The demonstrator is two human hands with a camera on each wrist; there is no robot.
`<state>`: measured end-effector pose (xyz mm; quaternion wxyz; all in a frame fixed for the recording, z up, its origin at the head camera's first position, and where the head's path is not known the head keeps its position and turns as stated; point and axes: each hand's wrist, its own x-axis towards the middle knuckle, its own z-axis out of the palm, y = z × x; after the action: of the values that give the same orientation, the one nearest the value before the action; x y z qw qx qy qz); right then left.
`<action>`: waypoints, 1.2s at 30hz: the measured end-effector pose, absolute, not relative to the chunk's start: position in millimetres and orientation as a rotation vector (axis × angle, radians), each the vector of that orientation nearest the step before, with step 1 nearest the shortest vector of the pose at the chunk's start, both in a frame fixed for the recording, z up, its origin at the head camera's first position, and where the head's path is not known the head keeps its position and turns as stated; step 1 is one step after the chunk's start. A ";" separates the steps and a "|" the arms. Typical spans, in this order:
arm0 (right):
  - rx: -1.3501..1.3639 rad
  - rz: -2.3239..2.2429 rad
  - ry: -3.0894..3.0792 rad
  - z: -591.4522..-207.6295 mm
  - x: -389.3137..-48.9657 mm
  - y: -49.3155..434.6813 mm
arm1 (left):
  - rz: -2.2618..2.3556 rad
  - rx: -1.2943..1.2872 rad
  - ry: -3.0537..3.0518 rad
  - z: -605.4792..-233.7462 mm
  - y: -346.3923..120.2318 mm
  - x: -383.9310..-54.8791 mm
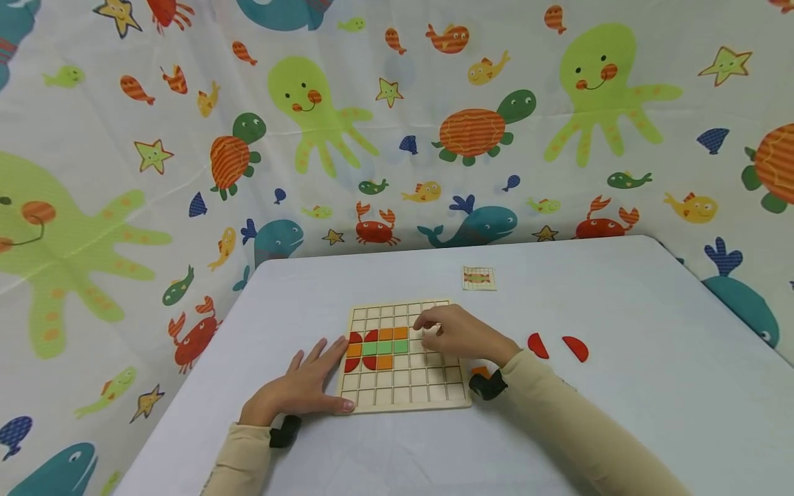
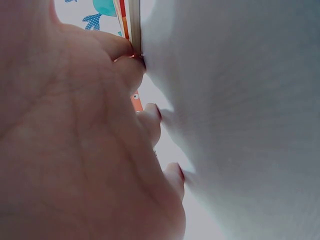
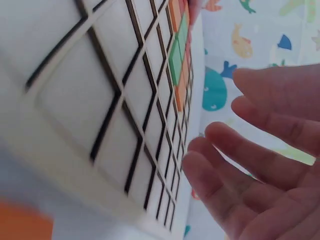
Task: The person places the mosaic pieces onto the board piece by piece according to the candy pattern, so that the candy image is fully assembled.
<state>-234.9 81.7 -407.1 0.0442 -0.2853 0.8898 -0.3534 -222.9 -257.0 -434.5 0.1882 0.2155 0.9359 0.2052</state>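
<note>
A wooden grid board (image 1: 428,396) lies on the table, with orange squares (image 1: 385,362), green squares (image 1: 370,348) and red rounded pieces (image 1: 351,364) in cells on its left side. My left hand (image 1: 300,386) rests at the board's left edge with its fingers spread, and the left wrist view shows its palm (image 2: 85,130) and fingertips near the white surface. Over the board's right part hovers my right hand (image 1: 465,334), fingers loosely bent. In the right wrist view no piece shows between the fingers (image 3: 255,155), which stand apart from the grid.
Two red rounded pieces (image 1: 537,346) lie on the table right of the board. An orange piece (image 1: 480,372) sits beside the right wrist, partly hidden by its black strap (image 1: 488,386). A small pattern card (image 1: 479,278) lies behind the board. A printed sea-animal cloth (image 1: 397,138) hangs behind the table.
</note>
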 end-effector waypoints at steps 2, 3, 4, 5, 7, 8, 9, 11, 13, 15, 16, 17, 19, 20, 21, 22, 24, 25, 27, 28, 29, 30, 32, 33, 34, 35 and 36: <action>-0.825 -1.048 2.719 -405.4 -231.8 87.5 | 0.576 0.608 2.632 -433.5 -257.1 -222.8; -0.802 -1.038 2.715 -404.7 -230.4 90.5 | 0.575 0.609 2.633 -433.1 -257.2 -222.7; -0.786 -1.022 2.712 -403.9 -228.8 93.8 | 0.576 0.611 2.633 -432.7 -257.1 -222.7; -0.781 -1.005 2.710 -403.3 -227.2 97.5 | 0.577 0.613 2.634 -432.3 -257.1 -222.7; -0.771 -0.981 2.706 -402.4 -224.5 104.7 | 0.580 0.617 2.634 -431.6 -257.0 -222.8; -0.770 -0.970 2.703 -402.5 -223.4 108.2 | 0.579 0.619 2.635 -431.4 -257.1 -222.9; -0.773 -0.956 2.701 -402.1 -221.8 111.5 | 0.579 0.618 2.635 -431.1 -257.1 -223.0; -0.780 -0.925 2.702 -402.2 -219.2 117.5 | 0.579 0.616 2.634 -431.1 -257.3 -223.2; -0.773 -0.904 2.700 -402.8 -216.6 122.6 | 0.573 0.614 2.635 -431.4 -257.6 -223.5; -0.769 -0.886 2.694 -403.0 -213.7 127.2 | 0.566 0.610 2.638 -432.2 -257.9 -223.7; -0.772 -0.884 2.690 -403.1 -212.5 129.3 | 0.562 0.608 2.639 -432.7 -258.1 -223.7; -0.773 -0.877 2.688 -403.2 -211.4 131.5 | 0.558 0.606 2.640 -433.1 -258.2 -223.7; -0.780 -0.873 2.678 -403.0 -209.1 135.2 | 0.557 0.601 2.639 -433.7 -258.2 -223.5; -0.792 -0.865 2.675 -402.9 -208.5 136.7 | 0.559 0.599 2.639 -433.8 -258.1 -223.3; -0.799 -0.860 2.669 -402.8 -207.9 138.0 | 0.561 0.598 2.639 -433.9 -258.0 -223.2; -0.810 -0.846 2.665 -402.6 -207.4 139.0 | 0.563 0.598 2.638 -433.9 -258.0 -223.0; -0.808 -0.813 2.651 -402.9 -206.6 140.3 | 0.564 0.598 2.639 -433.8 -257.9 -222.8; -0.805 -0.790 2.644 -403.4 -206.4 140.8 | 0.564 0.598 2.639 -433.8 -257.9 -222.8; -0.790 -0.740 2.636 -404.6 -205.8 141.1 | 0.559 0.602 2.639 -433.9 -257.9 -222.8; -0.777 -0.713 2.635 -405.7 -205.6 141.1 | 0.559 0.603 2.639 -434.0 -257.8 -222.9; -0.771 -0.688 2.635 -406.4 -205.4 141.2 | 0.561 0.605 2.637 -434.0 -257.7 -223.0; -0.767 -0.667 2.639 -406.9 -205.2 141.3 | 0.562 0.606 2.637 -434.1 -257.6 -223.1; -0.759 -0.633 2.645 -407.8 -205.0 141.5 | 0.563 0.611 2.637 -434.2 -257.4 -223.3; -0.757 -0.626 2.647 -408.4 -205.2 141.5 | 0.565 0.613 2.637 -434.2 -257.4 -223.4; -0.754 -0.622 2.647 -408.5 -205.3 141.6 | 0.566 0.613 2.637 -434.2 -257.4 -223.5; -0.760 -0.621 2.648 -408.3 -205.4 141.7 | 0.565 0.612 2.639 -434.3 -257.4 -223.6; -0.758 -0.623 2.649 -408.1 -205.6 141.7 | 0.562 0.612 2.642 -434.5 -257.5 -223.8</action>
<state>-205.6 141.7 -408.1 0.1578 -0.2650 0.9259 -0.2179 -223.8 -257.5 -434.5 0.1851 0.2173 0.9374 0.1996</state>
